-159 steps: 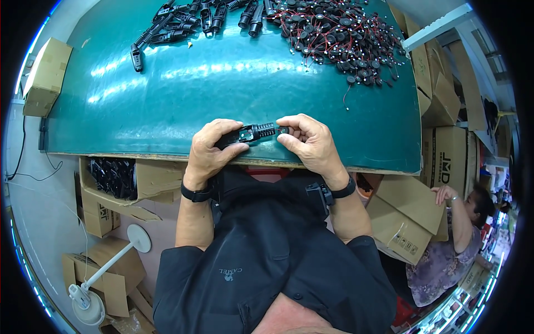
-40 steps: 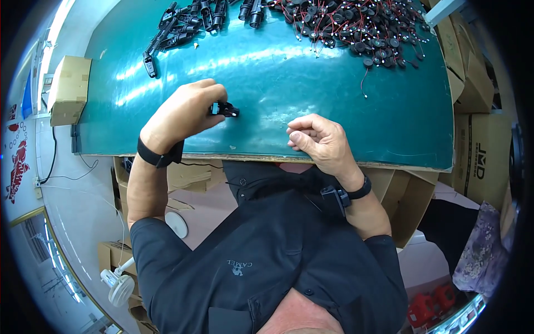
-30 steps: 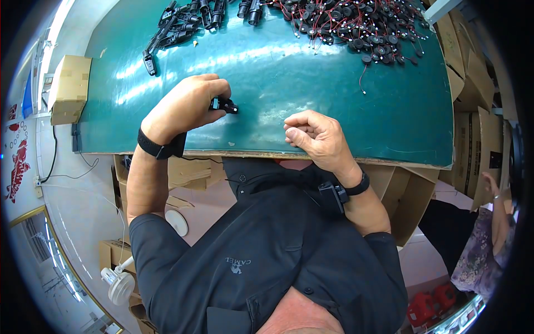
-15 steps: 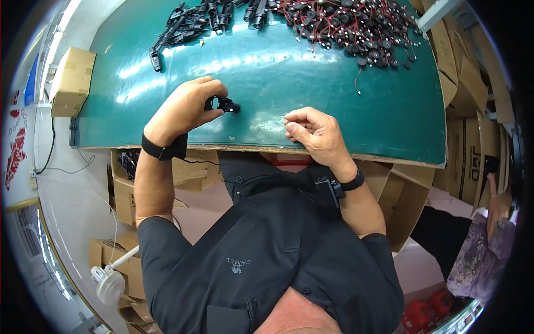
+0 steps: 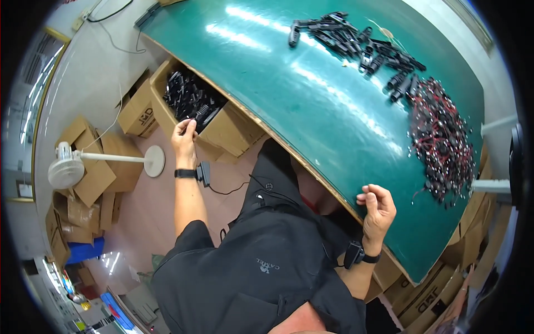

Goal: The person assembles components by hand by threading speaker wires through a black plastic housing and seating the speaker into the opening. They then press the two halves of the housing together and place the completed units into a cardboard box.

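My left hand (image 5: 185,139) reaches over the near wall of an open cardboard box (image 5: 231,131) beside the table. Its thumb and fingers are pinched together, and what they hold, if anything, cannot be made out against the dark contents. Black plastic housings (image 5: 186,92) fill the box. My right hand (image 5: 379,214) hovers at the near edge of the green tabletop (image 5: 328,133), fingers loosely curled and apart, with nothing visible in them. On the table lie a pile of black plastic housings (image 5: 339,36) and a heap of small round black parts with red wires (image 5: 442,142).
A white standing fan (image 5: 68,167) is on the floor at left, among cardboard boxes (image 5: 125,158). More cartons (image 5: 423,295) stand under the table's right end. A cable (image 5: 228,192) runs from my left wrist device. The table edge crosses diagonally in front of me.
The view has turned left. My left hand has moved off the table, where it held a black plastic housing, to the box of housings. My right hand stays near the table edge, loosely curled.
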{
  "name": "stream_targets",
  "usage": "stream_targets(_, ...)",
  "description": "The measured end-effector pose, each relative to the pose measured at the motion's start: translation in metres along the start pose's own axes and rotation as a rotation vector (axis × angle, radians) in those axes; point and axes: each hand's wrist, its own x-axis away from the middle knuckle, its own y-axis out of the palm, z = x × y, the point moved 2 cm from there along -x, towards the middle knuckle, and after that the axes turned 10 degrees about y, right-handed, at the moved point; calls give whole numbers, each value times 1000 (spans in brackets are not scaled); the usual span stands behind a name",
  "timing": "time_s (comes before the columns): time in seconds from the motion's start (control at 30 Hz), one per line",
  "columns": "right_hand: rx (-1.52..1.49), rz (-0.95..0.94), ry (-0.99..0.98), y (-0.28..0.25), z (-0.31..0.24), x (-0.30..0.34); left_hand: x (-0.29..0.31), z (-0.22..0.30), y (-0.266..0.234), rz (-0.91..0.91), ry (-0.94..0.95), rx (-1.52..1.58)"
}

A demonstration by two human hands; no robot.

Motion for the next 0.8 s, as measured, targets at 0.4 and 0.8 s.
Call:
stream_targets(0.4, 62, 107, 70, 10, -8, -4, -188, 73, 173, -458, 505, -267)
stream_targets(0.8, 48, 108, 50, 20, 0, -7, -162, 60, 399, -931, 976, -874)
